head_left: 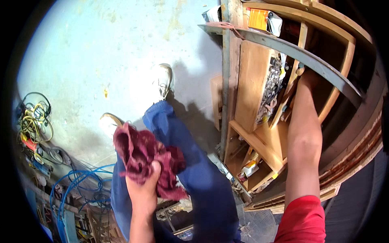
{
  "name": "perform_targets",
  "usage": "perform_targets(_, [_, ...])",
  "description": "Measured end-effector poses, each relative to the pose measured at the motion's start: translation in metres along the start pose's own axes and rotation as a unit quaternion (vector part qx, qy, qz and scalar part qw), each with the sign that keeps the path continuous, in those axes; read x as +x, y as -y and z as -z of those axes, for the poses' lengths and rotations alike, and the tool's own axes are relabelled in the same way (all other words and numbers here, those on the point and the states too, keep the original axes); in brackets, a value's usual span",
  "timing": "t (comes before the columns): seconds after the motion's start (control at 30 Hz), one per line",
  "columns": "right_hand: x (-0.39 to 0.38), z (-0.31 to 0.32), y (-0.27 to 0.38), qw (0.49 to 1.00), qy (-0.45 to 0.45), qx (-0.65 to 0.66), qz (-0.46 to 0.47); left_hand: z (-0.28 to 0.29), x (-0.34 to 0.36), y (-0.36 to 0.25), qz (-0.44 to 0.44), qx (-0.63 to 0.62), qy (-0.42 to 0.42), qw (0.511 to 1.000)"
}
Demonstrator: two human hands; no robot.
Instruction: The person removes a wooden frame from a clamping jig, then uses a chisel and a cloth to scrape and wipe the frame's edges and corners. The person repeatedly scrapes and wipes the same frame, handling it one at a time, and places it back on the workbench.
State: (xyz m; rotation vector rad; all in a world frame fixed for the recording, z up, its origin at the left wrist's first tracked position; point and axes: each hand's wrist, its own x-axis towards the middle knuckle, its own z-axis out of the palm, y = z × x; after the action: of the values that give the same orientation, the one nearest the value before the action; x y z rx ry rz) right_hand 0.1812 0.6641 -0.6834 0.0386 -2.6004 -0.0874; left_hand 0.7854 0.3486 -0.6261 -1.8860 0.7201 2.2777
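Observation:
My left hand (144,182) grips a crumpled maroon cloth (142,152) in front of my legs (202,194). My right arm (304,137) reaches into an open compartment of a wooden cabinet (257,143); my right hand (308,79) is in shadow there, its fingers hidden under a metal bar (324,65). Just left of that arm is a wooden drawer (251,85) packed with small metal pieces and tools (271,85). An orange-and-white box (261,20) sits above the bar at the top of the cabinet.
Pale concrete floor (81,60) lies to the left, under my shoes (162,81). Tangled yellow cables (38,121) and blue hoses (73,182) lie at the lower left among other clutter. A fan (255,229) with a wire guard is at the bottom, beside the cabinet.

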Motion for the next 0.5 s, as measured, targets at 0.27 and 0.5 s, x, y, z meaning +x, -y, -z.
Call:
perform_targets(0.27, [0.012,0.000,0.035,0.998,-0.002,0.004,0.064,0.003,-0.008,-0.006,0.033,-0.070,-0.046,0.996])
perform_targets(0.5, [-0.026,0.021,0.029,0.998,-0.008,-0.012,0.068,-0.007,0.016,-0.009,0.003,-0.082,-0.008,0.997])
